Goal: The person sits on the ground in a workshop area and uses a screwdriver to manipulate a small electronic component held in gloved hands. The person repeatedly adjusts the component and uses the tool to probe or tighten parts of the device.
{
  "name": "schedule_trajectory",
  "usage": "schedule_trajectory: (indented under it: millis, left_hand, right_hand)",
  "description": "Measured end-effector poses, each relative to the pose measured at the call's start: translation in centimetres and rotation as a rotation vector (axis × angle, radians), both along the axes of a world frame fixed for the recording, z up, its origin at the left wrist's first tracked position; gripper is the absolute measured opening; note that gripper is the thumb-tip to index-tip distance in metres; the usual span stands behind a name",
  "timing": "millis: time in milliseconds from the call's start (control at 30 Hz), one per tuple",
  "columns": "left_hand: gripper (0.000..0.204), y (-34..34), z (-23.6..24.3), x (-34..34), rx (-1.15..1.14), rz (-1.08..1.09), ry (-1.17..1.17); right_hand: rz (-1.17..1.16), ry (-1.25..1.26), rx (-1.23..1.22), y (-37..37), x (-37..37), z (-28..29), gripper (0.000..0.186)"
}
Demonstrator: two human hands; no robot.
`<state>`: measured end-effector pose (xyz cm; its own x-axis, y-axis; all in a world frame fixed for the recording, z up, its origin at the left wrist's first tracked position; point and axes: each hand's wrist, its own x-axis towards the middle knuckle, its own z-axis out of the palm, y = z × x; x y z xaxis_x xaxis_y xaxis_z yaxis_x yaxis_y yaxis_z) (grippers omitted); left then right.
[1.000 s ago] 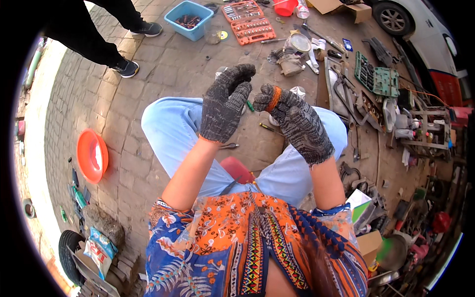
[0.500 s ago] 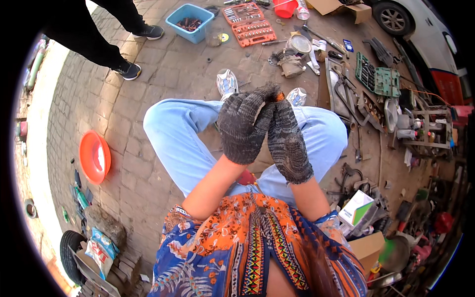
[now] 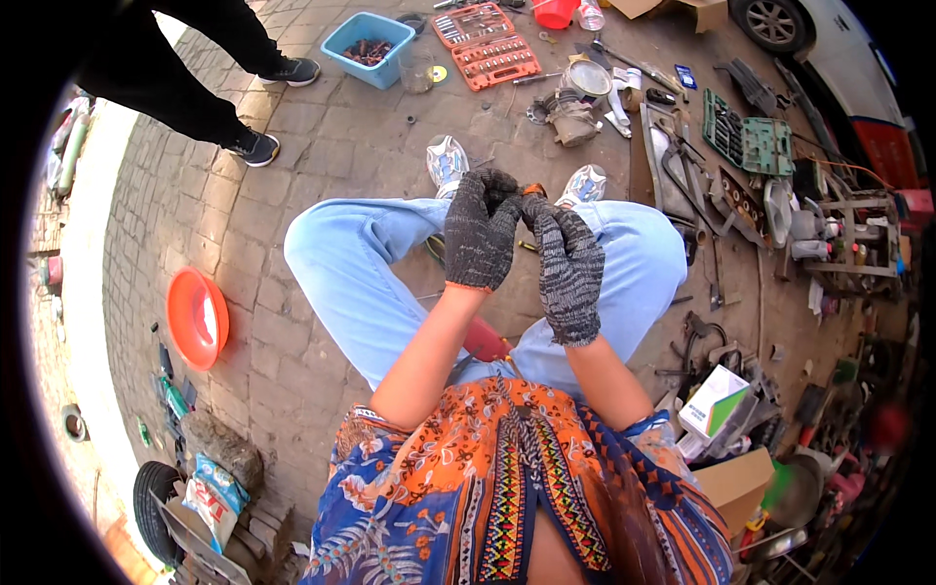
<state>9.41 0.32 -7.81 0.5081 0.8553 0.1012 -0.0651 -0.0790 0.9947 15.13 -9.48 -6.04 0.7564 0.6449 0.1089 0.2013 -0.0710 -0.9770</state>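
Both my hands wear dark grey knitted gloves and meet above the gap between my knees. At the fingertips of my right hand (image 3: 568,268) is a small orange-brown piece (image 3: 532,189), too small to name. Its fingers are closed in a pinch around that piece. My left hand (image 3: 482,232) has its fingers curled inward, with thumb and fingertips right beside the piece; what they grip, if anything, is hidden. Below my hands, a red object (image 3: 485,340) shows between my thighs, partly covered.
Ahead stand a blue basin (image 3: 369,49) of dark parts and an orange socket set (image 3: 485,47). A greasy metal part (image 3: 573,119), a green tool case (image 3: 746,135) and a car (image 3: 829,68) are on the right. An orange basin (image 3: 197,318) sits left. Another person's legs (image 3: 195,83) stand far left.
My hands have drawn apart a little, opening a gap between the gloves where they overlapped. The orange-brown piece has shifted slightly left. My view has also tilted a little.
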Motion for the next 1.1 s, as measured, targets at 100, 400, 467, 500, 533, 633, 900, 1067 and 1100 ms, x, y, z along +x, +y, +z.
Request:
schedule_trajectory:
  millis: [100, 400, 467, 500, 533, 633, 900, 1067, 1100]
  left_hand:
    - [0.012, 1.8, -1.1, 0.2, -0.068, 0.165, 0.007]
    - [0.016, 3.1, 2.2, -1.6, -0.344, -0.009, -0.109]
    - [0.017, 2.6, 3.1, -1.8, -0.247, -0.037, -0.074]
    - [0.015, 2.3, 3.6, -2.0, -0.211, -0.066, -0.081]
    - [0.015, 2.2, 3.8, -2.0, -0.130, -0.095, -0.059]
    - [0.016, 1.8, 5.2, -2.4, 0.101, -0.166, 0.046]
    - [0.019, 1.5, 6.6, -2.9, 0.228, -0.212, 0.077]
    - [0.024, 1.9, 6.4, -2.9, 0.282, -0.253, 0.064]
    - [0.026, 1.9, 6.7, -2.6, 0.253, -0.253, 0.061]
  right_hand:
    - [-0.049, -0.032, -0.012, -0.7, -0.4, 0.1, 0.023]
    - [0.200, 0.452, 0.258, -0.7, 1.8, 2.7, 0.054]
    - [0.122, 0.108, 0.110, -0.6, 2.7, 3.1, 0.063]
    - [0.051, -0.178, 0.107, -0.1, 3.2, 3.4, 0.064]
    - [0.101, -0.216, 0.060, 0.0, 3.9, 3.5, 0.059]
    - [0.216, -0.223, -0.018, 0.2, 4.9, 4.7, 0.041]
    - [0.296, -0.177, -0.051, 0.3, 5.3, 6.2, 0.025]
    - [0.254, 0.141, -0.019, 0.2, 5.3, 5.2, 0.016]
    - [0.220, 0.193, -0.041, 0.2, 5.4, 5.3, 0.016]
